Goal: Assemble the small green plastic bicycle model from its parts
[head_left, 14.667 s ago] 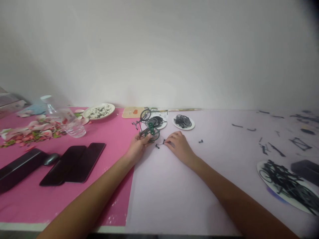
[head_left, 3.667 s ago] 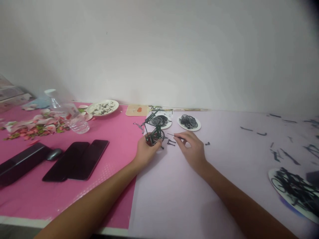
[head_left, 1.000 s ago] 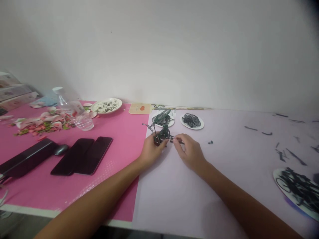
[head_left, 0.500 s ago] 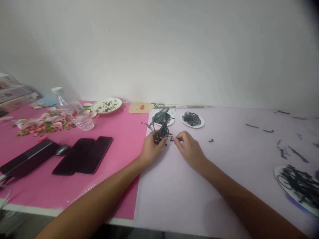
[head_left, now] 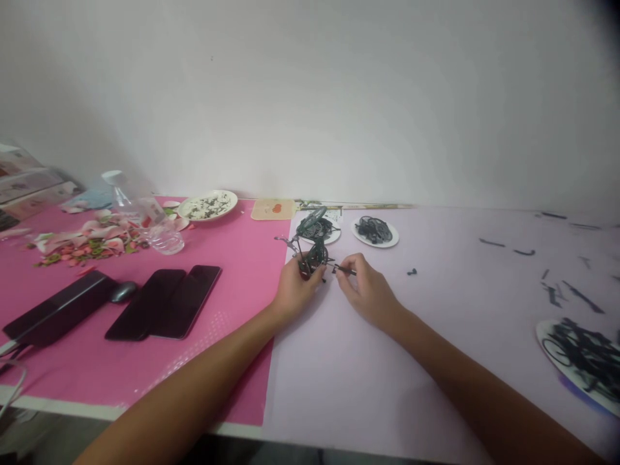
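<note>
Near the middle of the table, my left hand is closed on a small dark model bicycle, its handlebar pointing up and left. Just to the right, my right hand pinches a small black part whose tip is close to the model; whether they touch is too small to tell. Behind the model sits a white plate of dark wheel-like parts. Another white plate with similar parts lies right of it.
At the right edge is a plate of black parts, with loose black pieces behind it. Two phones, a black case, a plastic bottle, petals and a plate of white bits are on the left.
The view has shifted very slightly. My right hand has barely moved, and the black part in it is tilted a little differently beside the model.
</note>
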Demonstrator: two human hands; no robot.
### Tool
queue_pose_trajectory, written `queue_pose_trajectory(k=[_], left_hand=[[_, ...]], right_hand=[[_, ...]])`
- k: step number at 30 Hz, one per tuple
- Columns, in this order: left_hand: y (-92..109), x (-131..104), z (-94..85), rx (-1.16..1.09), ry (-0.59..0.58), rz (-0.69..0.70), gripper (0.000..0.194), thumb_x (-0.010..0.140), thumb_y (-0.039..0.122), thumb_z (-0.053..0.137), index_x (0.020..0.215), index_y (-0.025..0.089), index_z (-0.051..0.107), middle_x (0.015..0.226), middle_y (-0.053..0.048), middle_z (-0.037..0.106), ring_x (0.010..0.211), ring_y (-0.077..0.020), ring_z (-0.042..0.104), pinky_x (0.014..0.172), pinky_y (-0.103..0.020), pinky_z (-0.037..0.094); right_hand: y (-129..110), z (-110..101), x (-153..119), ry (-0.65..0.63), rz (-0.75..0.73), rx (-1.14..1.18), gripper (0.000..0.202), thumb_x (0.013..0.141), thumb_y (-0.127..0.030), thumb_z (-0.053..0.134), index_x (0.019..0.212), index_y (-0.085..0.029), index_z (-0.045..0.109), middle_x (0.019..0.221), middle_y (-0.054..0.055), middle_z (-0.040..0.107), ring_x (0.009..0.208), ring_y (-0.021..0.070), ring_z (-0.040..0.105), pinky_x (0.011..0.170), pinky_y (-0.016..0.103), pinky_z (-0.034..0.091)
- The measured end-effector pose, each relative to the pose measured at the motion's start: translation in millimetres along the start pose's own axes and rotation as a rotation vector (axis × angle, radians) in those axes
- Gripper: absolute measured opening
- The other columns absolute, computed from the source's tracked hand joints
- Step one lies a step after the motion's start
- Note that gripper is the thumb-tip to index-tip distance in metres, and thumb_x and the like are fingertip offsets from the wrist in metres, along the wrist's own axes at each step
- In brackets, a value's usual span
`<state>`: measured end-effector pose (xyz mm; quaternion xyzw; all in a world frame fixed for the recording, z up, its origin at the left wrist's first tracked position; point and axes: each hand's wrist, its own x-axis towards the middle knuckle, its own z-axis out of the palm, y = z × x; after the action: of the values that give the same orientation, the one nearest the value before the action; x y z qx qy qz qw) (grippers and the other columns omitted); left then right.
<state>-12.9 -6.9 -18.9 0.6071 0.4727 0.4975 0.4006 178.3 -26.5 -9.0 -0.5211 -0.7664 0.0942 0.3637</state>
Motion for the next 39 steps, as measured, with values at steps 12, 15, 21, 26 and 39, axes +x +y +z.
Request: queue_pose_trajectory(k=[12,15,21,26,39], left_hand=[[-4.8,0.8,0.3,0.04,0.018,0.036,0.028,0.085,0.034,0.075,0.106,0.016,0.069,0.09,-0.006,0.075,0.073,-0.0165,0.066,0.067,-0.026,0.05],[-4.7,0.5,-0.6,0.049,0.012,0.031,0.027,0.086,0.036,0.074,0.104,0.016,0.069,0.089,-0.006,0.075,0.072,-0.0164,0.066,0.066,-0.026,0.05],[-5.1,-0.2,-0.2,0.056,0.001,0.033,0.027,0.085,0.035,0.075,0.105,0.017,0.07,0.09,-0.006,0.076,0.074,-0.0177,0.067,0.068,-0.027,0.051],[-4.0,-0.5,0.3,0.046,-0.017,0.039,0.027,0.086,0.035,0.074,0.106,0.018,0.07,0.091,-0.006,0.076,0.074,-0.0176,0.067,0.068,-0.027,0.051],[-1.6,1.0,-0.2,-0.012,-0.009,-0.009,0.03,0.084,0.035,0.077,0.106,0.017,0.07,0.095,-0.008,0.076,0.076,-0.0191,0.07,0.068,-0.028,0.054]], right_hand=[[2.4,1.8,1.8,-0.007,-0.052,-0.08,0.009,0.099,-0.031,0.055,0.096,-0.025,0.051,0.092,0.004,0.068,0.08,0.0213,0.067,0.067,0.031,0.047],[-1.7,0.5,2.5,-0.025,-0.032,-0.123,0.013,0.1,-0.033,0.053,0.09,-0.024,0.049,0.087,0.003,0.065,0.069,0.0185,0.061,0.061,0.029,0.041],[-2.3,0.7,4.9,-0.072,0.014,-0.197,0.029,0.103,-0.037,0.048,0.078,-0.024,0.044,0.075,0.0,0.058,0.06,0.0164,0.052,0.056,0.028,0.033],[-1.8,-1.6,3.9,-0.077,0.037,-0.175,0.035,0.107,-0.04,0.041,0.075,-0.024,0.045,0.072,0.001,0.059,0.064,0.0182,0.056,0.06,0.029,0.037],[1.0,1.9,3.2,-0.015,0.036,0.024,0.015,0.103,-0.037,0.05,0.093,-0.025,0.049,0.089,0.003,0.066,0.079,0.0199,0.063,0.07,0.031,0.047]])
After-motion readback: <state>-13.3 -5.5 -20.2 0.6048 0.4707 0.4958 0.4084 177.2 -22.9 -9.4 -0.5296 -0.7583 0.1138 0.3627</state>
